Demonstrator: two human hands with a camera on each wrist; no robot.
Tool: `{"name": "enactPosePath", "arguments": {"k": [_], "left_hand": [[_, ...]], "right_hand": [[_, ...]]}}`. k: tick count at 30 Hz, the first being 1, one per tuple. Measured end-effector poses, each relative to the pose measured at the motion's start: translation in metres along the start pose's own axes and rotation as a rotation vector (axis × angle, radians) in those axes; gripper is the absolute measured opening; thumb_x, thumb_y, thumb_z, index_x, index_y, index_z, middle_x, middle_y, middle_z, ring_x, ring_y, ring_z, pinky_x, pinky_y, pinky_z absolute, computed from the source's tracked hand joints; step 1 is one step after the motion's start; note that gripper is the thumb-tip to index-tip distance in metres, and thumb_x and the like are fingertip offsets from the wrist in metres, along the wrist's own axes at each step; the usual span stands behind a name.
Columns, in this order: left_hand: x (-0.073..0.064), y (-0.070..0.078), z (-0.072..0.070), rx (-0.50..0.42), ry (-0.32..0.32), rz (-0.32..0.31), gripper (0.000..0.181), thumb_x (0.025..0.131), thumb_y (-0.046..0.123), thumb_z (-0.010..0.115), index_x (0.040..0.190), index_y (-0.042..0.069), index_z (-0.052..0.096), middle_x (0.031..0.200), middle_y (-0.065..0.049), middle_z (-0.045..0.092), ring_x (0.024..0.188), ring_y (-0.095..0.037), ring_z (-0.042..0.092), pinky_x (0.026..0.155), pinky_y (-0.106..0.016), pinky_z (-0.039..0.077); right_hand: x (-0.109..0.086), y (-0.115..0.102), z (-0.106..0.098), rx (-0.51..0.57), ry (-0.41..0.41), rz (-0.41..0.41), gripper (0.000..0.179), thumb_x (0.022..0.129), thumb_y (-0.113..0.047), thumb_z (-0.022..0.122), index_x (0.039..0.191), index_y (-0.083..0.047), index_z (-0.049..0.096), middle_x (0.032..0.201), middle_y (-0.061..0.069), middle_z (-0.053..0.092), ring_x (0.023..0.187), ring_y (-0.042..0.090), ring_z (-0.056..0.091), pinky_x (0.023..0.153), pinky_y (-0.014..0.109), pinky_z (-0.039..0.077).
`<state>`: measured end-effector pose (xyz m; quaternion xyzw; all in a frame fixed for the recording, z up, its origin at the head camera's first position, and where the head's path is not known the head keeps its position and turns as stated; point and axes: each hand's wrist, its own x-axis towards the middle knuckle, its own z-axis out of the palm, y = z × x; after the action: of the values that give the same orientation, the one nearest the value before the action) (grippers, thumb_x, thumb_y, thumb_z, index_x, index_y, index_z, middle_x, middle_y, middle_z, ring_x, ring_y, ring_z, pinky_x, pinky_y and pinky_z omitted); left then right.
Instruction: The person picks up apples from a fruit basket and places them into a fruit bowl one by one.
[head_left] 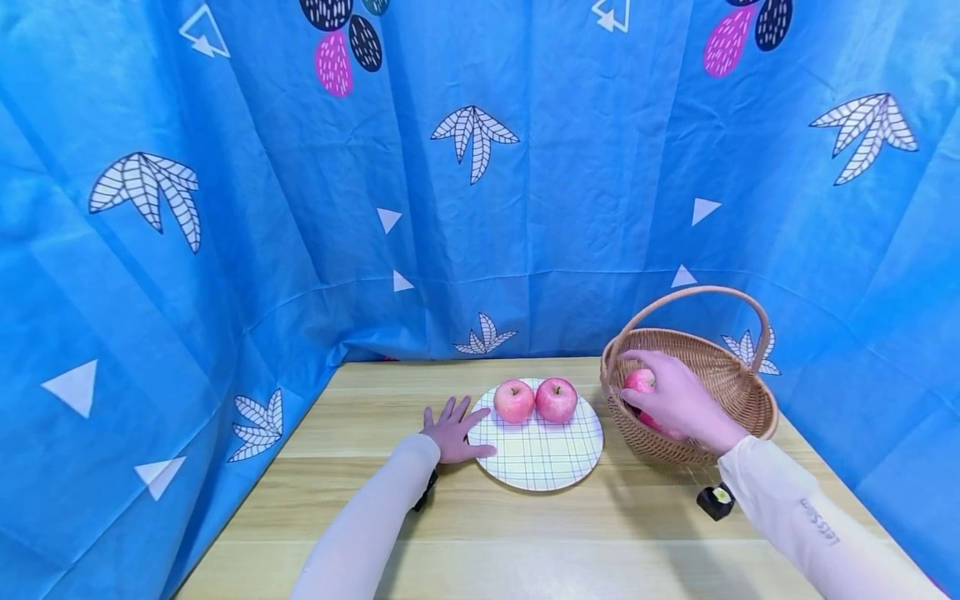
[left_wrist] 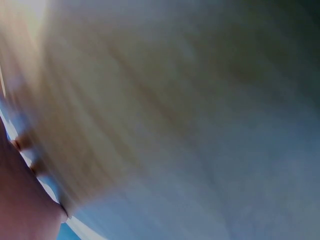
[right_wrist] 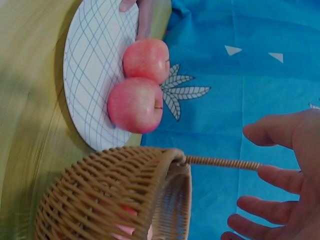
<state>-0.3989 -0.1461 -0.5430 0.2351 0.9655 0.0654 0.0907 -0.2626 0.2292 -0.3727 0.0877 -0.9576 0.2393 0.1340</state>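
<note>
On the light wooden desk, two round pink-red apples are placed on the far part of a round white plate with blue checks. Its left rim is overlapped by the left hand, fingers straight and spread, nothing gripped. At the brown wicker basket on the right, containing more pink-red apples, the right hand is held with parted fingers, nothing being grasped.
</note>
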Motion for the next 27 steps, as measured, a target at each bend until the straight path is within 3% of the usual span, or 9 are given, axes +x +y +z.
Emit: {"name": "enactPosePath", "arguments": {"k": [6, 27], "left_hand": [[0.0, -0.001, 0.0, -0.005, -0.01, -0.004, 0.098, 0.075, 0.096, 0.035, 0.159, 0.049, 0.016, 0.172, -0.001, 0.002, 0.157, -0.035, -0.002, 0.116, -0.074, -0.001], [-0.005, 0.003, -0.004, -0.004, -0.009, 0.001, 0.097, 0.078, 0.094, 0.036, 0.159, 0.046, 0.018, 0.171, -0.004, 0.005, 0.157, -0.037, 0.001, 0.116, -0.075, 0.002]], "right_hand": [[0.001, 0.012, -0.005, 0.024, -0.009, 0.007, 0.059, 0.091, -0.024, 0.071, 0.144, -0.006, 0.051, 0.145, 0.022, 0.054, 0.135, 0.048, 0.045, 0.108, 0.067, 0.036], [0.009, 0.055, -0.01, 0.082, -0.03, 0.052, 0.063, 0.096, -0.029, 0.069, 0.15, -0.008, 0.044, 0.152, 0.023, 0.046, 0.139, 0.047, 0.04, 0.111, 0.066, 0.033]]}}
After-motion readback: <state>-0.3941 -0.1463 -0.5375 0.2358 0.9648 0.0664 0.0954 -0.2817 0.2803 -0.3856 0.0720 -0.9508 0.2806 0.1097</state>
